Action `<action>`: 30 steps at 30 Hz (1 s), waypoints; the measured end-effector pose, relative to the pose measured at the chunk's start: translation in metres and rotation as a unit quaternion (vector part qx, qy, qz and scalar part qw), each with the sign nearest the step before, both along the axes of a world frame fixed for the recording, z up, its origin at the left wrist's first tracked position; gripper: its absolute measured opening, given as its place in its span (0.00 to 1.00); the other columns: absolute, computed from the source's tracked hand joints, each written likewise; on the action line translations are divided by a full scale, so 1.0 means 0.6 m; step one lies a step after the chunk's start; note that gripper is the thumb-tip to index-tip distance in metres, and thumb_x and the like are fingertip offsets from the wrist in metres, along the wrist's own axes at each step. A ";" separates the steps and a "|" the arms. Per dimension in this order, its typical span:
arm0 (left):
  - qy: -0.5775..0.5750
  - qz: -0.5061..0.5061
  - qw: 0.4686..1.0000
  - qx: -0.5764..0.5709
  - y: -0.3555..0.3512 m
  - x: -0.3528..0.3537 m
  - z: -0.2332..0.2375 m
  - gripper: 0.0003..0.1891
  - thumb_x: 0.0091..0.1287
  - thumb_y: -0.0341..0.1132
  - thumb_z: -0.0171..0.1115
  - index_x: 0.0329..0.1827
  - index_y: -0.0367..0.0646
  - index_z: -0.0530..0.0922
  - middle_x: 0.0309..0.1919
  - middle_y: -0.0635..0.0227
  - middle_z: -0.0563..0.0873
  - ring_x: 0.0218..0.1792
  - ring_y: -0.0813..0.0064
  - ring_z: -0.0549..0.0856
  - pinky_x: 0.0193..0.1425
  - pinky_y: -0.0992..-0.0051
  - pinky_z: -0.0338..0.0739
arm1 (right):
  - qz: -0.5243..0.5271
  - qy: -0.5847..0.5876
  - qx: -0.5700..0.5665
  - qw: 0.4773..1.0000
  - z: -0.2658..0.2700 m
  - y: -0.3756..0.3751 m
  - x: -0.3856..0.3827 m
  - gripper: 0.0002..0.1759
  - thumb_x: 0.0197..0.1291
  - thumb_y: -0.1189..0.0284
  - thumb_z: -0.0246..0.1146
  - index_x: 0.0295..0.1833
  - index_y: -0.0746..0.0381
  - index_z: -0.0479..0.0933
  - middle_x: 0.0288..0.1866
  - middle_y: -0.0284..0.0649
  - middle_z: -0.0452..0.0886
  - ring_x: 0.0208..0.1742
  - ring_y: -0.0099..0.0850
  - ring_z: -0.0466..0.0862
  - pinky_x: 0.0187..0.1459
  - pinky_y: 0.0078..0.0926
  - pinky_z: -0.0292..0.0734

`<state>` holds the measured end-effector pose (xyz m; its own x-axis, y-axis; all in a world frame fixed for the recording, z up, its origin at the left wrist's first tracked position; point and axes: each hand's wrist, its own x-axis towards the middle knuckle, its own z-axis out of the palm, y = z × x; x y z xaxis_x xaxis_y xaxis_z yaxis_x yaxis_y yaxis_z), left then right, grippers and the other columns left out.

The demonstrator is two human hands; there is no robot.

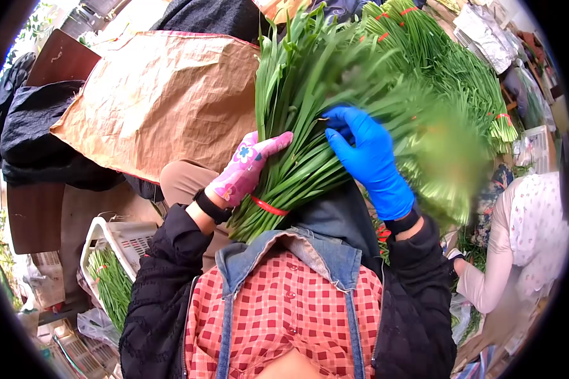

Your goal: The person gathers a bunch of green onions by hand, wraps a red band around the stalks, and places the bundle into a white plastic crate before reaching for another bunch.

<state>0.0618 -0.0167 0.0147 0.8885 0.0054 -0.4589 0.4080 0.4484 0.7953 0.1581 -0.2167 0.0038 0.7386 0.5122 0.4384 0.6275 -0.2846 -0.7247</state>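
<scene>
A bundle of green chives (pixel 303 158), bound near its base by a red band (pixel 269 206), lies across my lap with its leaves fanning upward. My left hand (pixel 246 165), in a pink flowered glove, is closed around its left side above the band, thumb over the leaves. Over the right side of the leaves is my right hand (pixel 363 151) in a blue glove, its fingers curled together. A small pale brownish bit shows at its fingertips, too small to name. Some leaves on the right are blurred by motion.
Banded chive bundles (pixel 436 69) are piled at the upper right. A brown paper-like sheet (pixel 164 95) covers the upper left. At the lower left, a white plastic basket (pixel 110 237) holds more greens. Another person's sleeve (pixel 490 271) is at the right.
</scene>
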 end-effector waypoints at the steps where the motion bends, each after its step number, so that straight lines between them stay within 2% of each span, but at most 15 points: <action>1: 0.000 0.000 1.000 -0.006 0.001 0.000 -0.001 0.22 0.70 0.39 0.66 0.63 0.38 0.76 0.50 0.65 0.87 0.46 0.75 0.87 0.53 0.73 0.81 | 0.002 0.074 0.036 0.997 0.000 0.001 0.000 0.16 0.58 0.72 0.68 0.52 0.61 0.80 0.38 0.41 0.86 0.32 0.35 0.86 0.36 0.31 0.81; 3: -0.007 0.000 1.000 0.009 0.000 0.000 -0.003 0.22 0.70 0.39 0.65 0.63 0.38 0.76 0.50 0.65 0.87 0.46 0.75 0.87 0.53 0.73 0.81 | 0.007 0.083 0.033 0.996 0.008 0.002 0.005 0.17 0.58 0.68 0.69 0.53 0.61 0.80 0.38 0.40 0.87 0.30 0.31 0.86 0.34 0.28 0.81; 5: -0.015 -0.002 1.000 0.022 -0.004 0.002 -0.004 0.22 0.70 0.39 0.65 0.63 0.38 0.76 0.50 0.65 0.86 0.46 0.76 0.86 0.53 0.73 0.81 | 0.019 0.079 -0.085 0.993 0.033 0.001 0.010 0.18 0.57 0.65 0.70 0.51 0.59 0.82 0.37 0.38 0.87 0.29 0.31 0.86 0.34 0.28 0.81; 7: -0.030 -0.004 0.999 0.039 -0.009 0.003 0.001 0.22 0.70 0.39 0.65 0.63 0.38 0.76 0.50 0.65 0.86 0.46 0.76 0.86 0.53 0.73 0.81 | 0.021 0.096 -0.108 0.989 0.050 0.007 0.022 0.17 0.56 0.61 0.70 0.47 0.60 0.82 0.34 0.37 0.87 0.31 0.33 0.86 0.34 0.30 0.80; 11: -0.012 0.009 0.999 0.040 -0.014 0.001 0.012 0.22 0.70 0.39 0.65 0.63 0.38 0.76 0.50 0.66 0.86 0.46 0.76 0.86 0.53 0.73 0.81 | 0.049 -0.043 -0.191 0.979 0.046 0.020 0.023 0.15 0.53 0.60 0.70 0.37 0.59 0.80 0.30 0.40 0.83 0.34 0.40 0.86 0.32 0.36 0.78; 14: 0.010 0.022 1.000 0.013 -0.011 0.003 0.007 0.22 0.69 0.39 0.66 0.63 0.39 0.76 0.49 0.66 0.87 0.43 0.76 0.86 0.50 0.73 0.82 | -0.094 -0.292 -0.273 0.912 0.003 0.036 0.008 0.09 0.57 0.65 0.66 0.33 0.58 0.77 0.27 0.40 0.81 0.29 0.39 0.84 0.27 0.35 0.76; 15: 0.013 0.023 1.000 0.013 -0.011 0.002 0.010 0.22 0.69 0.39 0.66 0.63 0.39 0.76 0.49 0.66 0.87 0.43 0.76 0.86 0.50 0.73 0.82 | -0.093 -0.290 -0.272 0.913 0.002 0.030 0.014 0.09 0.57 0.65 0.66 0.33 0.58 0.77 0.27 0.40 0.81 0.29 0.39 0.84 0.27 0.35 0.76; 17: -0.011 0.003 1.000 0.007 -0.009 -0.002 0.015 0.21 0.69 0.38 0.66 0.62 0.39 0.77 0.47 0.67 0.87 0.42 0.77 0.86 0.49 0.74 0.82 | -0.182 -0.302 -0.078 0.932 0.012 -0.002 0.033 0.10 0.61 0.64 0.65 0.33 0.59 0.78 0.27 0.38 0.81 0.25 0.34 0.83 0.23 0.33 0.72; 19: -0.018 0.007 1.000 0.015 -0.004 -0.001 0.011 0.20 0.69 0.38 0.66 0.61 0.39 0.77 0.46 0.67 0.87 0.42 0.78 0.86 0.49 0.75 0.82 | -0.187 -0.130 0.005 0.974 0.068 -0.046 0.001 0.17 0.64 0.60 0.65 0.28 0.60 0.78 0.24 0.40 0.79 0.20 0.34 0.79 0.22 0.33 0.70; 22: -0.036 0.001 0.999 0.023 -0.007 0.001 0.008 0.20 0.69 0.39 0.66 0.60 0.38 0.78 0.45 0.68 0.87 0.41 0.79 0.86 0.48 0.75 0.82 | -0.090 0.054 -0.259 0.960 0.083 -0.144 -0.010 0.20 0.62 0.62 0.69 0.22 0.62 0.80 0.16 0.47 0.73 0.17 0.41 0.76 0.23 0.35 0.71; 23: -0.033 0.000 0.999 0.021 -0.010 0.000 0.009 0.20 0.70 0.39 0.66 0.60 0.38 0.78 0.45 0.67 0.87 0.42 0.79 0.86 0.48 0.75 0.82 | -0.066 -0.011 -0.443 0.894 0.099 -0.152 -0.020 0.12 0.60 0.65 0.70 0.27 0.60 0.84 0.20 0.45 0.78 0.21 0.40 0.80 0.27 0.37 0.74; 25: -0.035 0.000 0.999 0.027 -0.020 0.003 0.010 0.20 0.70 0.39 0.66 0.60 0.38 0.78 0.46 0.67 0.87 0.42 0.79 0.86 0.49 0.75 0.82 | -0.004 -0.069 -0.185 0.980 0.083 -0.130 -0.039 0.07 0.59 0.66 0.70 0.36 0.58 0.86 0.31 0.42 0.84 0.29 0.40 0.84 0.33 0.37 0.79; 27: -0.034 -0.002 0.999 0.036 -0.031 0.000 0.011 0.20 0.70 0.38 0.66 0.61 0.38 0.78 0.46 0.67 0.87 0.43 0.79 0.86 0.50 0.75 0.81 | 0.033 -0.134 -0.032 0.990 0.096 -0.070 -0.055 0.11 0.57 0.67 0.70 0.46 0.56 0.85 0.42 0.41 0.86 0.38 0.40 0.86 0.39 0.35 0.81; 28: -0.047 0.009 0.997 0.055 -0.036 -0.003 0.012 0.20 0.70 0.38 0.66 0.61 0.39 0.78 0.46 0.67 0.87 0.44 0.79 0.86 0.50 0.75 0.81 | 0.081 -0.180 -0.025 0.980 0.093 -0.048 -0.055 0.14 0.58 0.67 0.69 0.49 0.57 0.83 0.45 0.41 0.86 0.41 0.42 0.86 0.41 0.35 0.80; 30: -0.058 0.022 0.997 0.046 -0.039 -0.004 0.020 0.20 0.70 0.39 0.66 0.60 0.39 0.78 0.47 0.67 0.87 0.45 0.78 0.86 0.51 0.74 0.81 | 0.063 -0.137 -0.115 0.982 0.061 -0.019 -0.068 0.11 0.57 0.66 0.68 0.45 0.57 0.81 0.39 0.40 0.84 0.37 0.42 0.84 0.38 0.37 0.79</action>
